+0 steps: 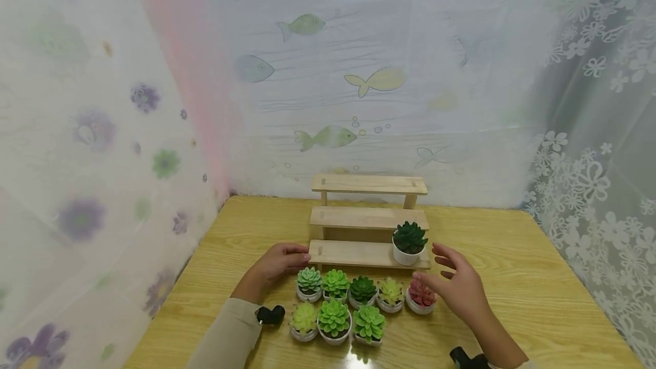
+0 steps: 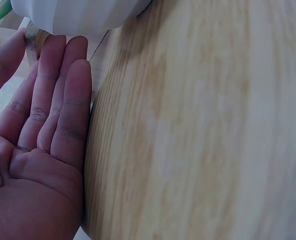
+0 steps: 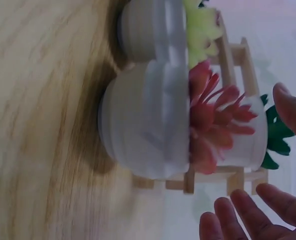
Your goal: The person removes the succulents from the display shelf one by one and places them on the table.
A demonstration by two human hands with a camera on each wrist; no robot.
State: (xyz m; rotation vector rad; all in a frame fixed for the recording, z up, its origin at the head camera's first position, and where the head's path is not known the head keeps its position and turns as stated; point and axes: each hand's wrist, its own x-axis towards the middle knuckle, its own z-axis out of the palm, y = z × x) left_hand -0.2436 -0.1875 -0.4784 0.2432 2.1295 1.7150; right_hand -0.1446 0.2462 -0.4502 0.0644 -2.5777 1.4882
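A three-tier wooden stand (image 1: pixel 366 218) stands at the back of the table, a dark green potted succulent (image 1: pixel 409 242) on the right end of its lowest shelf. My left hand (image 1: pixel 274 269) is at that shelf's left end, its straight fingers (image 2: pixel 77 95) and thumb tip at the wood. The right hand (image 1: pixel 458 285) is spread beside the dark green plant and holds nothing. Its thumb overlaps the red potted succulent (image 1: pixel 421 296) in the head view. In the right wrist view, the white pot (image 3: pixel 145 120) of the red plant stands nearest, with the stand behind it.
Several small potted succulents sit in two rows before the stand, among them a pale green one (image 1: pixel 309 282), a yellow one (image 1: pixel 390 294) and a bright green one (image 1: pixel 333 319). They stand on the wood-grain table (image 1: pixel 512 278). Patterned curtains (image 1: pixel 328 73) hang around it.
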